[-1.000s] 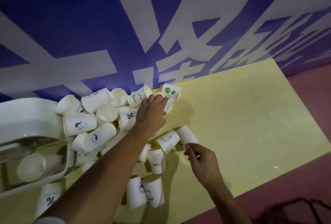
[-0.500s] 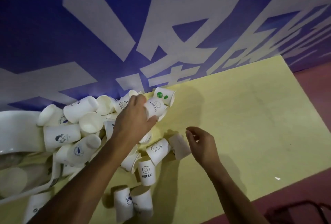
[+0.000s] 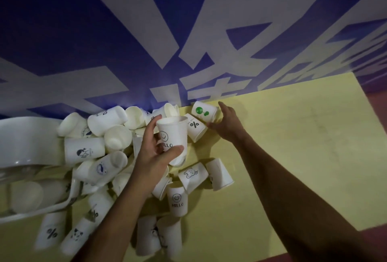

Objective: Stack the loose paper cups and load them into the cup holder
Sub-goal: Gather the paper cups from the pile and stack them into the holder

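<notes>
Left hand holds a cup, right hand reaches out

My left hand point(image 3: 154, 157) grips the smiley cup point(image 3: 172, 134) upright; my right hand point(image 3: 227, 124), fingers spread, touches the green-dotted cup point(image 3: 204, 110) just beyond it.

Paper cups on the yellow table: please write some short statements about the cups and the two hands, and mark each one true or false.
1. The left hand holds a smiley "HELLO" cup with its mouth up. True.
2. The right hand grips that same cup. False: it reaches the green-print cup by the wall.
3. All cups stand upright in one stack. False: most lie loose on their sides.
4. A second "HELLO" cup lies on the yellow table. True.
</notes>
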